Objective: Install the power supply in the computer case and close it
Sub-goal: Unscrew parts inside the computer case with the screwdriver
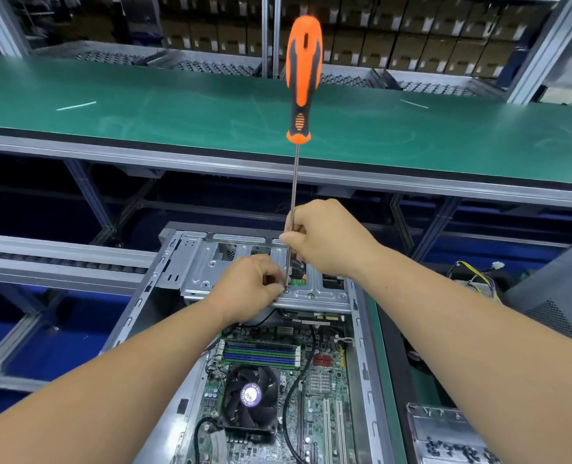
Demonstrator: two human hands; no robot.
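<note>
1. Leftmost, a roller conveyor rail (60,262) is seen beside the open computer case (164,329), which lies on its side with the motherboard exposed.
2. Inside the case, a black CPU fan (249,398) and a row of memory slots (261,354) are visible between the two forearms.
3. At the metal drive cage (204,266), the left hand (247,288) is held with its fingertips pinched close together at a small screw (285,291) on the cage's front edge.
4. An orange-and-black screwdriver (303,78) is stood nearly upright, its tip set at that screw.
5. Just above the left hand, the screwdriver's thin shaft is gripped low down by the curled fingers of the right hand (328,239).
6. To the right of the case, a power supply (479,286) with yellow and black wires is partly seen, outside the case and well apart from the hands.
7. At the lower right, a clear tray (445,426) holding small dark screws is shown.
</note>
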